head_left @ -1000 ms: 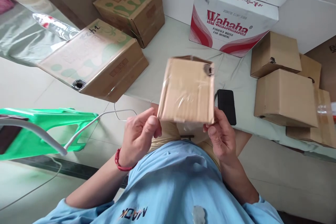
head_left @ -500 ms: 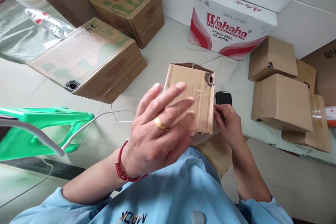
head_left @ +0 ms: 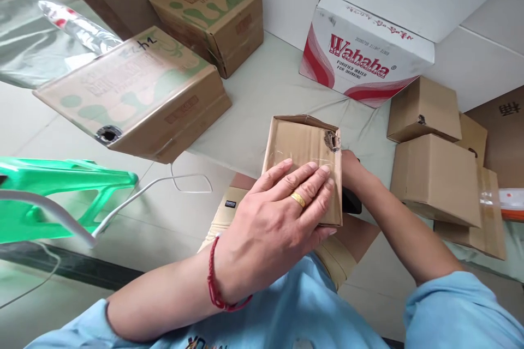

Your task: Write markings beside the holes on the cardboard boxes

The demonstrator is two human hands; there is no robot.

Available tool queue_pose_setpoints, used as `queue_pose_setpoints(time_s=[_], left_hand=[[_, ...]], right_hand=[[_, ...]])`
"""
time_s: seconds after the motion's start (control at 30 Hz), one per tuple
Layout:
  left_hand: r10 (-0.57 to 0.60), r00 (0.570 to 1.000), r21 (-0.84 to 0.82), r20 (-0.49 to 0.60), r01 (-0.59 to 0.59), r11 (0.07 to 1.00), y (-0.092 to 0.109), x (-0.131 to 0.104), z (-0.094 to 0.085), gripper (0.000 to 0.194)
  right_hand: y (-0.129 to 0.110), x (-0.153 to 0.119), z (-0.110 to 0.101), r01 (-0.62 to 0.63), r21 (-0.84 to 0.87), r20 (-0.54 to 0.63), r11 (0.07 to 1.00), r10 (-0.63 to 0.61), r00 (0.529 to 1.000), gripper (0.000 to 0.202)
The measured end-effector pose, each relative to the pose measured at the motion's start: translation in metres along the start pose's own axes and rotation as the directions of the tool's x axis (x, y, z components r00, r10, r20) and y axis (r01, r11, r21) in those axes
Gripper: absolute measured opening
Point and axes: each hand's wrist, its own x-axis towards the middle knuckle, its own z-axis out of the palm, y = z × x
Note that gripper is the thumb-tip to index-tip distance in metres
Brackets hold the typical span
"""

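Observation:
A small brown cardboard box (head_left: 301,139) stands upright at the centre, with a ragged dark hole near its upper right corner. My left hand (head_left: 286,212), with a gold ring and a red bracelet, lies flat on the face of the box, its fingers stretched out. Beside the box on the right is my right hand (head_left: 352,170); its fingers are hidden behind the box. Just below that hand a black object (head_left: 352,202) shows in part.
Two printed cartons (head_left: 192,112) (head_left: 241,22) are at the left and back. A white and red Wahaha carton (head_left: 364,54) stands behind. Several plain boxes (head_left: 438,174) are stacked at right. A green stool (head_left: 61,174) and a white cable (head_left: 139,191) are at left.
My left hand has come down flat onto the box. My right hand has moved up behind the box's right side, and its fingers have gone out of sight.

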Motion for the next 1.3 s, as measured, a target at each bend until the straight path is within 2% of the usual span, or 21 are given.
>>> queue_pose_setpoints(time_s=[0.17,0.3,0.37,0.43,0.5,0.53,0.57,0.63,0.67,0.7,0.73,0.77,0.8,0.83,0.93,1.03,1.13,1.23,1.3], left_hand=[[-0.026,0.999,-0.007,-0.029,0.025,1.000,0.001,0.001,0.003,0.041],[-0.033,0.998,-0.015,-0.045,0.032,0.999,0.001,-0.001,0.004,0.041],[-0.031,0.998,-0.014,-0.047,0.031,0.999,0.000,-0.002,0.004,0.042],[-0.027,0.998,-0.009,-0.052,0.026,1.000,-0.001,-0.002,0.004,0.041],[-0.024,0.998,-0.006,-0.059,0.024,1.000,-0.002,-0.002,0.004,0.040],[-0.022,0.998,-0.007,-0.061,0.021,1.000,-0.002,-0.002,0.004,0.040],[-0.019,0.998,-0.008,-0.060,0.018,1.000,-0.002,-0.002,0.004,0.040],[-0.013,0.998,-0.013,-0.061,0.013,1.000,-0.003,-0.002,0.004,0.041],[-0.012,0.998,-0.016,-0.060,0.011,1.000,-0.003,-0.002,0.004,0.042],[-0.012,0.998,-0.017,-0.059,0.011,1.000,-0.003,-0.002,0.004,0.042],[-0.013,0.998,-0.018,-0.060,0.012,1.000,-0.003,-0.002,0.005,0.042],[-0.015,0.998,-0.018,-0.060,0.014,1.000,-0.003,-0.002,0.005,0.042],[-0.017,0.998,-0.017,-0.059,0.016,1.000,-0.003,-0.002,0.005,0.041],[-0.018,0.998,-0.016,-0.058,0.017,1.000,-0.003,-0.003,0.006,0.041],[-0.019,0.998,-0.012,-0.062,0.019,1.000,-0.003,-0.003,0.007,0.041],[-0.006,0.999,0.000,-0.053,0.006,1.000,-0.003,-0.005,0.007,0.042],[0.002,1.000,0.049,-0.014,-0.002,0.999,0.001,-0.007,0.006,0.039],[-0.019,0.998,0.113,0.054,0.013,0.994,0.006,-0.010,0.006,0.046],[-0.032,0.996,0.133,0.087,0.020,0.991,0.008,-0.012,0.006,0.053]], right_hand=[[0.005,0.022,-0.012,0.067,0.136,-0.028,0.988,-0.064,0.998,0.013],[0.011,0.023,-0.016,0.061,0.161,-0.045,0.985,-0.055,0.997,0.025],[0.016,0.017,-0.020,0.038,0.143,-0.063,0.989,-0.029,0.998,0.019],[0.021,0.008,-0.028,0.015,0.076,-0.123,0.997,-0.006,0.992,0.012],[0.024,-0.004,-0.038,0.010,0.010,-0.272,1.000,-0.007,0.962,0.014],[0.023,-0.012,-0.044,0.007,0.005,-0.384,1.000,-0.005,0.923,0.016],[0.021,-0.019,-0.050,0.003,0.037,-0.510,0.999,0.016,0.860,0.019],[0.010,-0.033,-0.064,0.023,0.244,-0.729,0.969,0.168,0.663,0.025],[0.003,-0.039,-0.071,0.072,0.387,-0.782,0.919,0.286,0.554,0.029],[-0.005,-0.044,-0.079,0.152,0.520,-0.787,0.841,0.402,0.467,0.033],[-0.013,-0.049,-0.087,0.245,0.618,-0.765,0.747,0.499,0.407,0.038],[-0.020,-0.052,-0.094,0.333,0.679,-0.732,0.654,0.569,0.374,0.043],[-0.027,-0.056,-0.101,0.403,0.709,-0.704,0.579,0.609,0.366,0.047],[-0.033,-0.059,-0.106,0.448,0.723,-0.686,0.525,0.622,0.378,0.049],[-0.050,-0.066,-0.111,0.504,0.749,-0.649,0.430,0.627,0.431,0.050],[-0.069,-0.066,-0.102,0.499,0.791,-0.594,0.355,0.642,0.485,0.038],[-0.091,-0.060,-0.088,0.445,0.832,-0.543,0.332,0.651,0.530,0.025],[-0.108,-0.052,-0.078,0.441,0.825,-0.552,0.353,0.669,0.497,0.025],[-0.115,-0.048,-0.075,0.424,0.811,-0.577,0.402,0.669,0.468,0.020]])
